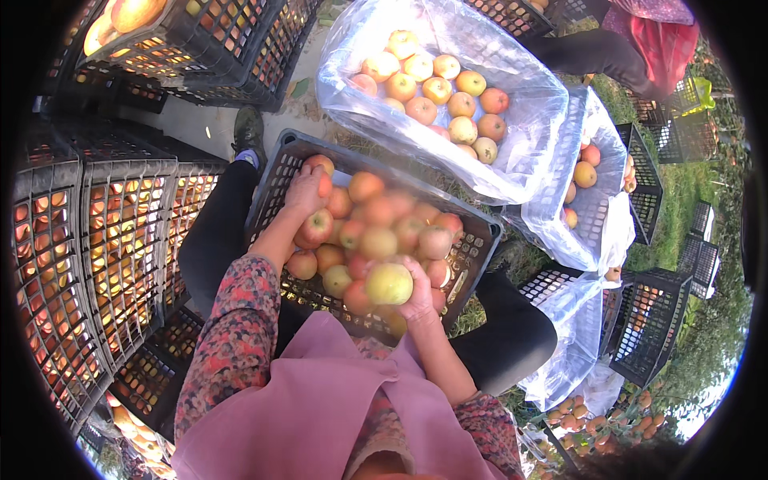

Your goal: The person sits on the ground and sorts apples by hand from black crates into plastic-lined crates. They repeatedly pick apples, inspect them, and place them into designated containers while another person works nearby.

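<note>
Between my knees stands a dark plastic crate (384, 174) with several red and yellow apples (366, 186) heaped inside. My right hand (418, 294) holds a yellow-green apple (389, 284) above the crate's near side. At the crate's left end, my left hand (305, 192) reaches in with its fingers over an apple (324, 185); whether it grips that apple I cannot tell. Just beyond is a crate lined with clear plastic film (522, 144), where several apples (437, 90) lie on the bottom. Some apples in the near crate are blurred.
Stacked black crates full of apples (123, 240) rise at my left, with another stack (222, 48) at the upper left. More film-lined crates (591, 222) stand at the right, near black crates on grass (651, 324). Another person's leg (594, 57) shows at the upper right.
</note>
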Demonstrator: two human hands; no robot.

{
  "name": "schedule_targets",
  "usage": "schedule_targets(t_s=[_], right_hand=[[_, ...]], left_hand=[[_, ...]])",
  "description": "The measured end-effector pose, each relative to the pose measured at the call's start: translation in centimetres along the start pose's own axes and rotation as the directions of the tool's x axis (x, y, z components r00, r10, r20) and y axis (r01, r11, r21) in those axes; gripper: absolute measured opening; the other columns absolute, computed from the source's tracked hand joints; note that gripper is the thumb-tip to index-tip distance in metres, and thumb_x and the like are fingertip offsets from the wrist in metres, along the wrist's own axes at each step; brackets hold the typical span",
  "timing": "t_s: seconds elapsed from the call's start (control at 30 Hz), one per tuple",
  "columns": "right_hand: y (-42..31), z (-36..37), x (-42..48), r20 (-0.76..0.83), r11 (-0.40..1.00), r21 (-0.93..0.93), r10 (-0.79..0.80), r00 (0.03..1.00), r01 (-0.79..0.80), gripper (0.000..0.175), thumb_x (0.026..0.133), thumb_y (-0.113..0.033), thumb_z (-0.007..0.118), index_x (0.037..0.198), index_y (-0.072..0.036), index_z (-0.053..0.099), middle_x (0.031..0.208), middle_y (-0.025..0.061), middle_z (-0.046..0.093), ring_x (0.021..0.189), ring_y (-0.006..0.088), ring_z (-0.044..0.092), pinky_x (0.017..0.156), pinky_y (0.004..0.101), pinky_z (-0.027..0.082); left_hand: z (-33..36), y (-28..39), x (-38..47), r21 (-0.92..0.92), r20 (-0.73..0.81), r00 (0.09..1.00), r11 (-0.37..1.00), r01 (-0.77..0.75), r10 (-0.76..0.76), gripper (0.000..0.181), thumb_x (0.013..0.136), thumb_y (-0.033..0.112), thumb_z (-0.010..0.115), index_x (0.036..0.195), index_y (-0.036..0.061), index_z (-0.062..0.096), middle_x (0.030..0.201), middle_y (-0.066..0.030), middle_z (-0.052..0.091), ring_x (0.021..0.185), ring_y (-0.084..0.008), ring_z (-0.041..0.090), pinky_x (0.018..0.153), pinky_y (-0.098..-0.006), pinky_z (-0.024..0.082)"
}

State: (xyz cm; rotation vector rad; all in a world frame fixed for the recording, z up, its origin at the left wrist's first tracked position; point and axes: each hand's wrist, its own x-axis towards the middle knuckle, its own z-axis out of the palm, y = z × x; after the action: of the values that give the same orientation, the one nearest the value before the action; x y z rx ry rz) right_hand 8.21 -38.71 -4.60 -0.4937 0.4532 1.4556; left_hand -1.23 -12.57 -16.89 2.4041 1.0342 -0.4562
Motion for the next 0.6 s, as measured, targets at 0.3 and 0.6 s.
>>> schedule_targets(t_s=[0.3, 0.6], right_hand=[[-1.3, 0.9, 0.7, -0.125, 0.959, 0.282, 0.035, 0.992, 0.002, 0.037, 0.089, -0.029, 0.045, 0.112, -0.002, 0.055, 0.113, 0.0224, 0.060, 0.103, 0.0382, 0.059, 0.089, 0.0545, 0.048], [0.2, 3.2, -4.5, 0.109, 0.989, 0.144, -0.059, 0.992, 0.043, 0.051, 0.095, -0.047, 0.043, 0.127, -0.007, 0.049, 0.113, 0.0190, 0.060, 0.102, 0.0351, 0.060, 0.090, 0.0528, 0.047]], left_hand=[[-3.3, 1.6, -2.6, -0.798, 0.550, 0.825, -0.212, 0.565, 0.128, 0.060, 0.087, 0.060, 0.047, 0.115, 0.0069, 0.055, 0.099, -0.0193, 0.065, 0.075, -0.0289, 0.069, 0.058, -0.0381, 0.060], [-11.2, 9.3, -13.0, -0.848, 0.248, 0.852, -0.323, 0.421, 0.461, 0.057, 0.092, 0.050, 0.047, 0.122, 0.0026, 0.052, 0.104, -0.0201, 0.064, 0.079, -0.0330, 0.069, 0.060, -0.0364, 0.061]])
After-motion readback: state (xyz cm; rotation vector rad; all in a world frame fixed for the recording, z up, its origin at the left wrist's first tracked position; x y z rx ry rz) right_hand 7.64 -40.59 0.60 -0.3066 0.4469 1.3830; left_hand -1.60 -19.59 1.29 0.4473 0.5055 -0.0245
